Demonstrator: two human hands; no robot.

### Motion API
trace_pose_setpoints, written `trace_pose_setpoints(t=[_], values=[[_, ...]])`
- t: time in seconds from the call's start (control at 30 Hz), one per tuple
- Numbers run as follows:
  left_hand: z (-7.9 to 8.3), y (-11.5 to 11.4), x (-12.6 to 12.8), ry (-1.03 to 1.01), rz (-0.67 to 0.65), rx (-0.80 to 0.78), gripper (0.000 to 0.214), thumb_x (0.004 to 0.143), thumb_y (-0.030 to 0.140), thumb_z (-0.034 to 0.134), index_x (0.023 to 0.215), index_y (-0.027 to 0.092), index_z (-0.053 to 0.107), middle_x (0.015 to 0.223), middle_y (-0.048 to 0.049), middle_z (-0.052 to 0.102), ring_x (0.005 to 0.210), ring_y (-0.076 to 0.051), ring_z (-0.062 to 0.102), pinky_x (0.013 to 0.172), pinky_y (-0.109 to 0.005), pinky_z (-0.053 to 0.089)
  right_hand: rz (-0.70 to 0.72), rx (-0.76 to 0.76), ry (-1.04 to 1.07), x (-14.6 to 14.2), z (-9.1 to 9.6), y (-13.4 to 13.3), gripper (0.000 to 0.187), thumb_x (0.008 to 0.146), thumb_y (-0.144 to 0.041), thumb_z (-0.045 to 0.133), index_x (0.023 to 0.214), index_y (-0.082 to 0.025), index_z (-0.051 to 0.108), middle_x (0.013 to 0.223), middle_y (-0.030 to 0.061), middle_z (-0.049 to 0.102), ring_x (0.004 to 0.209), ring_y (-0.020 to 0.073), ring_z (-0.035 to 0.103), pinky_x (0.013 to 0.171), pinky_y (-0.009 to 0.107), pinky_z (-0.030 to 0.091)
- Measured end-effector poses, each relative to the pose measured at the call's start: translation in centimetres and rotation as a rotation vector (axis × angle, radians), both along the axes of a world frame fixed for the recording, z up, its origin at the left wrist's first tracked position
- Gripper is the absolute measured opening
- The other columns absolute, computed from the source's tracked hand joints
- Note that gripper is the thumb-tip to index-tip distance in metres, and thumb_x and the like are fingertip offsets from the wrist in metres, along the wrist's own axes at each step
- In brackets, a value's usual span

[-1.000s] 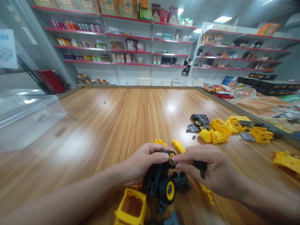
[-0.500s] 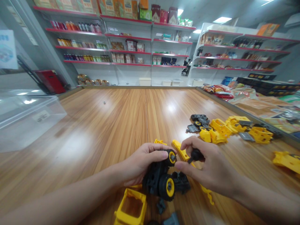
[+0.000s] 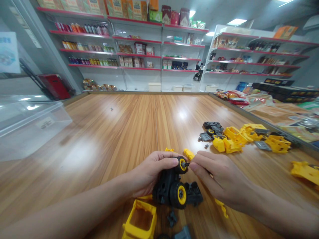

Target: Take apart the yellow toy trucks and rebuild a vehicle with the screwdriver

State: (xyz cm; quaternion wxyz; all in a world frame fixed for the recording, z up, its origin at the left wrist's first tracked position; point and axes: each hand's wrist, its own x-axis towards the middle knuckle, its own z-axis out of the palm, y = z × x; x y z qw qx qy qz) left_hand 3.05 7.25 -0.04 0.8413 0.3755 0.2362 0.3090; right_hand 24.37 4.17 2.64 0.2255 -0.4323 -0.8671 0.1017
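My left hand point(image 3: 154, 169) is closed around a black toy vehicle chassis point(image 3: 163, 187), its thumb on the upper wheel point(image 3: 182, 165), which has a yellow rim. A second yellow-rimmed wheel point(image 3: 178, 195) sits lower on the chassis. My right hand point(image 3: 216, 169) grips a small black screwdriver point(image 3: 187, 164); only its dark shaft shows, with the tip at the upper wheel's hub. Below the chassis lie a yellow cab frame point(image 3: 128, 227) and a grey cross-shaped piece point(image 3: 171, 218). A black part point(image 3: 193, 194) lies beside the lower wheel. A long yellow arm piece point(image 3: 188, 154) is partly hidden behind my right hand.
Yellow and dark toy parts point(image 3: 233, 136) are heaped at the right, with another yellow part point(image 3: 305, 171) near the edge. A clear plastic bin point(image 3: 32, 129) stands at the left. Packaged goods point(image 3: 264, 108) lie beyond the table's right rim. Stocked shelves line the back.
My right hand has turned and brought the screwdriver from beside the chassis to the upper wheel's hub. Its fingers have closed further round the handle. My left hand stays nearly still.
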Motion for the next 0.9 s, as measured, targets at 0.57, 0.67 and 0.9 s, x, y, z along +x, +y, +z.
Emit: trace_pose_setpoints(t=[0.57, 0.67, 0.9], values=[[-0.03, -0.38, 0.38, 0.007, -0.018, 0.047, 0.023, 0.088, 0.02, 0.063, 0.108, 0.01, 0.07, 0.099, -0.0114, 0.07, 0.083, -0.014, 0.066, 0.08, -0.025, 0.051, 0.091, 0.169, 0.063, 0.36, 0.38, -0.17, 0.008, 0.088, -0.017, 0.056, 0.094, -0.018, 0.06, 0.082, 0.0033, 0.058, 0.071, 0.017, 0.053, 0.062, 0.031, 0.036], [-0.25, -0.35, 0.27, 0.015, -0.024, 0.064, 0.024, 0.087, 0.021, 0.065, 0.109, 0.012, 0.069, 0.101, -0.0117, 0.07, 0.087, -0.015, 0.066, 0.083, -0.026, 0.05, 0.113, 0.201, 0.06, 0.52, 0.37, -0.14, 0.009, 0.088, -0.015, 0.056, 0.093, -0.018, 0.062, 0.08, 0.0039, 0.058, 0.07, 0.0171, 0.053, 0.062, 0.031, 0.036], [-0.39, -0.27, 0.18, 0.028, -0.025, 0.09, 0.027, 0.086, 0.022, 0.068, 0.111, 0.013, 0.069, 0.101, -0.0099, 0.069, 0.088, -0.014, 0.065, 0.084, -0.026, 0.048, 0.136, 0.25, 0.034, 0.71, 0.17, 0.19, 0.011, 0.088, -0.015, 0.058, 0.096, -0.016, 0.065, 0.082, 0.0051, 0.06, 0.072, 0.017, 0.055, 0.063, 0.031, 0.037]])
